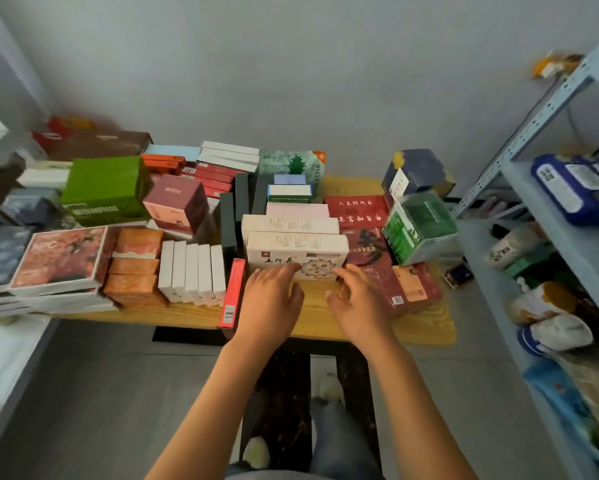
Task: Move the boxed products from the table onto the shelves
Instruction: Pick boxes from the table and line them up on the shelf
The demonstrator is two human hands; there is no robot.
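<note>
My left hand [270,299] and right hand [355,304], fingers loosely spread and apparently gripping nothing, reach the cream box [296,254], long axis nine-to-three, printed front facing six.

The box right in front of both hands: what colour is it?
Cream box with dark characters and a round floral motif; head view.

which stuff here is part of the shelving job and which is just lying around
Part of the job:
- cream box, both hands reaching for it: left hand, right hand
- row of white boxes
- green box
- table
- shelves

Just lying about:
- small dark box on the floor
- paper bags behind the table
</note>
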